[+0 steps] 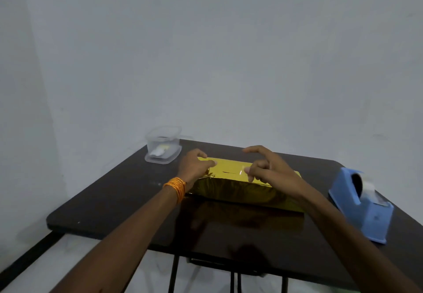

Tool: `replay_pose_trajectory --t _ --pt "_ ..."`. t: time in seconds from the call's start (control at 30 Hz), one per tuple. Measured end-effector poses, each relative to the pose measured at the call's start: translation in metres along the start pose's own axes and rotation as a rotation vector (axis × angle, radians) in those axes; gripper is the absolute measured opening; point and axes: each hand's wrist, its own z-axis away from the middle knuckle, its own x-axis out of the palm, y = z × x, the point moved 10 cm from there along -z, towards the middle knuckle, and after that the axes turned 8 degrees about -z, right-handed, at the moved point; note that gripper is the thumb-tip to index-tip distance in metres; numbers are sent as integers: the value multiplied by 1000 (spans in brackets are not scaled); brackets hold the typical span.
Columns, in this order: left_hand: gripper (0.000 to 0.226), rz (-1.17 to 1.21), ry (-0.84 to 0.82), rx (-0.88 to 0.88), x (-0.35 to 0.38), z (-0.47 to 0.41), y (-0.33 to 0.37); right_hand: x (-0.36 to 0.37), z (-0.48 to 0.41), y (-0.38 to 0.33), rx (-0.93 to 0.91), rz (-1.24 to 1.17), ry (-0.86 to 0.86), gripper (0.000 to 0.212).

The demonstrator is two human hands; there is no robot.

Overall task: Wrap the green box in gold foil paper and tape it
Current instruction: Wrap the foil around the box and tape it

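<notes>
A long box covered in gold foil paper (231, 188) lies across the middle of the dark table (128, 203); no green shows. My left hand (194, 163) rests on the box's left end, thumb flat on the top face. My right hand (270, 168) hovers over the top toward the right, thumb and a finger pinching a short strip of clear tape (243, 171) down at the paper seam, the other fingers spread and raised. An orange thread band circles my left wrist.
A blue tape dispenser (364, 203) stands at the table's right edge. A clear plastic container (163, 144) with a small white item inside sits at the back left corner. A plain wall rises behind the table.
</notes>
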Motion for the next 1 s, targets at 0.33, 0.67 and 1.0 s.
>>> replay_pose_trajectory --t 0.33,0.67,1.0 --pt "27 389 -218 -167 25 -1 -33 25 -60 15 42 41 -56 43" --pt "28 432 -235 -170 27 3 -36 58 -91 27 140 174 -250 55" --pt "28 424 -232 -168 29 1 -37 76 -108 37 180 409 -388 66"
